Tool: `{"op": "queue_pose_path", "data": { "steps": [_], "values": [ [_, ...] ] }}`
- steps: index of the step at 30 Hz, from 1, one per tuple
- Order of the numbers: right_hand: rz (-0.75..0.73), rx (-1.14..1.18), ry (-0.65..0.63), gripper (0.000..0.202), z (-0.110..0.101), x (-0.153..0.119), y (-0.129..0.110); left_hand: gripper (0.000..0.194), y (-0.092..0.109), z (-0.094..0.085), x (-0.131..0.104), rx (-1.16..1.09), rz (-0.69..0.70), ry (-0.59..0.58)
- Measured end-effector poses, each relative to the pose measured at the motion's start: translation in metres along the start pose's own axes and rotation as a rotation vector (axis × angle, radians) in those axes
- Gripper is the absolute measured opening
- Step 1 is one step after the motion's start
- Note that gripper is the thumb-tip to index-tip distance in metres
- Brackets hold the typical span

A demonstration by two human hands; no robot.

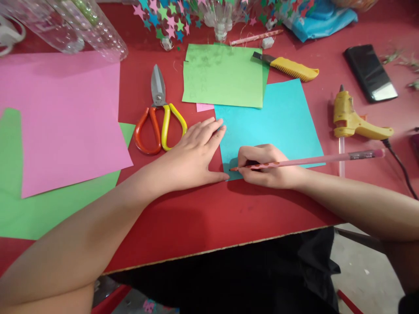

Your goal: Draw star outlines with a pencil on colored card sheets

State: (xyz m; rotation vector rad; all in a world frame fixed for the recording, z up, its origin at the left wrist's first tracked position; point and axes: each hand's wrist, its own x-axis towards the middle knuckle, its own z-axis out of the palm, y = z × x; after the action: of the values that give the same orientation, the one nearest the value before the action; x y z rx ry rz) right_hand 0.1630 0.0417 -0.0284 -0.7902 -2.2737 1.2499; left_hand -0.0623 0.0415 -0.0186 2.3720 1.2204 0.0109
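A sheet of blue paper (278,122) lies on the red table, partly under a light green sheet (225,78). My left hand (196,157) rests flat with fingers stretched out, its fingertips and thumb touching the blue sheet's left edge. In my right hand (268,165) is a pink pencil (314,160), its tip at the lower left corner of the blue paper and its eraser end pointing right. Just beyond my left hand lie scissors (159,100) with one red and one yellow handle; my hand covers a little of the yellow one.
Pink paper (72,117) overlaps green paper (65,213) at left. A yellow-handled cutter (293,69), a yellow glue gun (347,115) with a cord and a black phone (371,73) lie at right. Star decorations (170,22) and a blue packet (322,26) stand along the back. The table edge (229,247) is nearest me.
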Motion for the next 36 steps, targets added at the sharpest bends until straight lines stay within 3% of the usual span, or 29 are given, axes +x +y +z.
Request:
{"op": "queue_pose_path", "data": {
  "steps": [20,36],
  "values": [
    [-0.052,-0.135,0.093,0.015,0.0044,-0.0002,-0.0028,0.1,-0.0015,0.0012,-0.0015,-0.011,0.021,0.015],
    [-0.041,-0.109,0.144,0.018,0.0046,-0.0019,-0.0009,0.1,-0.0028,0.0044,-0.0011,0.016,0.034,0.042]
  ]
}}
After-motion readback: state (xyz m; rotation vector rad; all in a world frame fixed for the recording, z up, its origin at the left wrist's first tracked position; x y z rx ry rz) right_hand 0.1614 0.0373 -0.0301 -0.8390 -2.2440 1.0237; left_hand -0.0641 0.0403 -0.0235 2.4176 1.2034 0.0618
